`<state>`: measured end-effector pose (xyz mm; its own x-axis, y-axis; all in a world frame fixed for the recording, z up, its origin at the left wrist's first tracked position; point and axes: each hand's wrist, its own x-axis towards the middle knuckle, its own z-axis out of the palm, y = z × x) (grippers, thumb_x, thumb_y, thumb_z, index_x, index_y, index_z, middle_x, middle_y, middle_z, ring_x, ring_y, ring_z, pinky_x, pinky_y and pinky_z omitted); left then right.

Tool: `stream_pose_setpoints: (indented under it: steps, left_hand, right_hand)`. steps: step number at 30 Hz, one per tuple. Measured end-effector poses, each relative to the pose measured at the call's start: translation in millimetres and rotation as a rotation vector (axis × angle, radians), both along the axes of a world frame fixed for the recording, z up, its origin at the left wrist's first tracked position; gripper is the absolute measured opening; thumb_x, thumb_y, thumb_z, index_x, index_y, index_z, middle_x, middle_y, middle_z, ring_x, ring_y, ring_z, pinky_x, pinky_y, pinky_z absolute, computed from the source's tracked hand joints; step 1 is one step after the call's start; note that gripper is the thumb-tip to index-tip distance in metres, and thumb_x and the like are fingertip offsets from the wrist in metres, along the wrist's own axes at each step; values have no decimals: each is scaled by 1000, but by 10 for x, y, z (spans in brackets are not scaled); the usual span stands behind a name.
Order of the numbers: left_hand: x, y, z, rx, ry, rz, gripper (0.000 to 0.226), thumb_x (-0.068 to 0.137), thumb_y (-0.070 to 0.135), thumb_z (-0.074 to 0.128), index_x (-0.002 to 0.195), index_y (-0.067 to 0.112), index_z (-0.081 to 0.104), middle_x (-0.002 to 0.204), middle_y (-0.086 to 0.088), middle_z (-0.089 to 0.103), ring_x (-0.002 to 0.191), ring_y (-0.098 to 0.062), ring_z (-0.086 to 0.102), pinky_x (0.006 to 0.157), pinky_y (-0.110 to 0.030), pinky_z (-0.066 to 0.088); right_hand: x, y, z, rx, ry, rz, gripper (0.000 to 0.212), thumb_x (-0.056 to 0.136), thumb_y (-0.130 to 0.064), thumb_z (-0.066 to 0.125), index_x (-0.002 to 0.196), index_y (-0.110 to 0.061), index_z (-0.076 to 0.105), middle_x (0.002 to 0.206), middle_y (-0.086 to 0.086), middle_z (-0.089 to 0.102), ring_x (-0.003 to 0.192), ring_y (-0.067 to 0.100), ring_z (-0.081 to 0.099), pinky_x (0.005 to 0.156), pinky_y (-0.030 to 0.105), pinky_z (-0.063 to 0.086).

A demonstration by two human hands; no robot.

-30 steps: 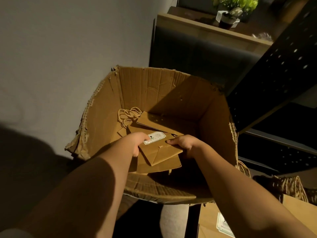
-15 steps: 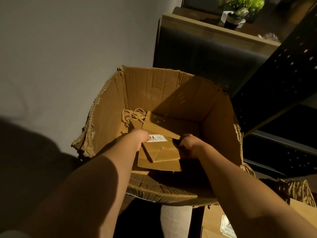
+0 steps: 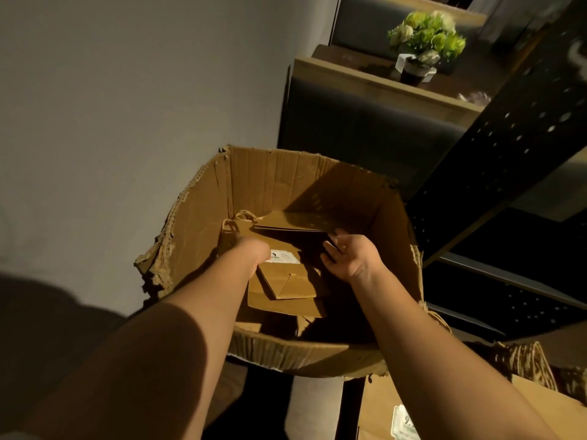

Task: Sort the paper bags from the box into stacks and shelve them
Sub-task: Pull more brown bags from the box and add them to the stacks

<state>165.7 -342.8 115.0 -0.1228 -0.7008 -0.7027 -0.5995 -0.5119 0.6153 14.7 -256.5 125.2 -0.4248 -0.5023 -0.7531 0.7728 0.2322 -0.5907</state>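
Dim warm light is cast on a pale wall (image 3: 127, 106) behind a torn cardboard box (image 3: 203, 242). Only the head view is given. Flat paper bags (image 3: 286, 290) are seen lying in the box, some with twine handles. The left hand (image 3: 254, 254) is laid on the top bag beside its white label (image 3: 283, 256); its grip cannot be told, the fingers being hidden. The right hand (image 3: 351, 255) is held palm up, fingers relaxed, against a dark bag's edge. More bags (image 3: 390, 408) are stacked at lower right, beside a black perforated shelf (image 3: 508, 147). A potted plant (image 3: 422, 46) is seen beyond.
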Motion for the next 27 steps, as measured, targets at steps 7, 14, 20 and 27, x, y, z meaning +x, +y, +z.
stream_pose_setpoints:
  steps: [7,14,20,27]
  left_hand:
    - [-139,387,372,-69,363,377,60,101,5,37,151,36,25,149,-12,39,130,-33,46,104,-46,44]
    - [-199,751,605,-182,610,686,56,99,55,37,147,26,38,150,-9,40,137,-31,39,107,-46,34]
    - [-212,1001,832,-356,596,616,53,99,10,49,147,24,31,128,3,48,81,-13,59,56,-18,51]
    - [58,1160,1079,-570,603,460,54,94,2,53,140,26,38,133,1,54,125,-20,51,106,-45,43]
  right_hand:
    - [354,191,462,-213,-179,90,15,98,-10,44,89,-6,56,86,6,60,110,22,62,86,33,49]
    - [600,536,784,-325,-171,185,26,97,-12,48,72,-11,53,78,6,65,107,22,65,83,34,53]
    - [608,901,883,-346,-79,290,15,96,-10,51,98,-4,65,97,11,64,89,22,64,80,34,55]
    - [363,1313,1035,-305,457,270,17,97,-13,49,102,-9,65,55,-3,53,47,8,47,48,22,39]
